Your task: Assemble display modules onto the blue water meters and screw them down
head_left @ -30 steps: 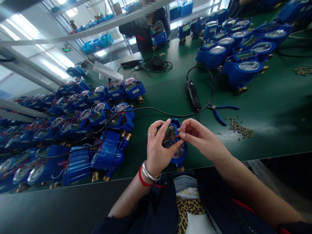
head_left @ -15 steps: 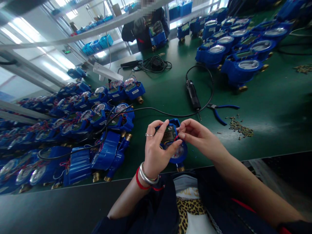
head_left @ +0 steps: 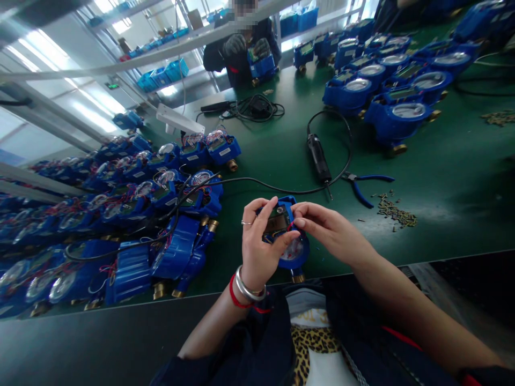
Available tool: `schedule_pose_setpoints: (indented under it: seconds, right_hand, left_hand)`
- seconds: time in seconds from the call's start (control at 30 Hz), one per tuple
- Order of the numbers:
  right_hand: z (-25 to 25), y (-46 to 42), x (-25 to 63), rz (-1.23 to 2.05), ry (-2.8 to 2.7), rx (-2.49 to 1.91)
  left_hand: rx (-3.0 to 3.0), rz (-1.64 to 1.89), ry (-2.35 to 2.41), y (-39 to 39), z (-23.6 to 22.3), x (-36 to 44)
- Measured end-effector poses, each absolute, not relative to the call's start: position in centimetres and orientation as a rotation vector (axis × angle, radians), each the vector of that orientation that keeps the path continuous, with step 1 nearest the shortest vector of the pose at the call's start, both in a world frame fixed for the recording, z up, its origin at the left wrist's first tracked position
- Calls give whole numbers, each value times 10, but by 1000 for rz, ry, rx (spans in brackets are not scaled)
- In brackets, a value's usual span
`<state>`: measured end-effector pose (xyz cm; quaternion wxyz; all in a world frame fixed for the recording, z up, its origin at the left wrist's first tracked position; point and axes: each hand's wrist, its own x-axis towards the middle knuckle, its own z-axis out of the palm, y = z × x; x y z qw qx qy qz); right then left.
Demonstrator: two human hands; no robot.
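A blue water meter (head_left: pixel 295 258) with a small display and a round dial lies at the table's near edge, its brass fitting pointing toward me. My left hand (head_left: pixel 259 236) is curved over its left side, fingers on the far part and thumb across the middle. At the meter's right side, my right hand (head_left: pixel 328 228) pinches a thin red wire (head_left: pixel 290 225) between thumb and index finger. Part of the meter's face is hidden under my left hand.
Beyond the meter lie a black electric screwdriver (head_left: pixel 318 158), blue-handled pliers (head_left: pixel 362 187) and a pile of screws (head_left: pixel 396 213). Rows of blue meters stand left (head_left: pixel 177 246) and far right (head_left: pixel 398 118). A black cable (head_left: pixel 257 181) crosses the green table. A gloved co-worker (head_left: pixel 241 53) holds a meter opposite.
My hands stay almost in place on the meter, with only slight finger movement at the wire. The co-worker's gloved hands have shifted a little.
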<state>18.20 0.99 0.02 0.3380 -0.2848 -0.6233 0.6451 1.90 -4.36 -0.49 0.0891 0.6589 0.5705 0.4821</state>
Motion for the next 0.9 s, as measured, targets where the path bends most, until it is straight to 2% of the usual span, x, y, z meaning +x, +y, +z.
schedule_pose_setpoints:
  seconds: [0.37, 0.9]
  right_hand:
    - [-5, 7, 179, 1465, -1699, -800]
    - [-1, 16, 181, 1486, -1684, -730]
  left_hand:
    - [1836, 1446, 1683, -43, -3, 19]
    - [1762, 1346, 1835, -39, -7, 17]
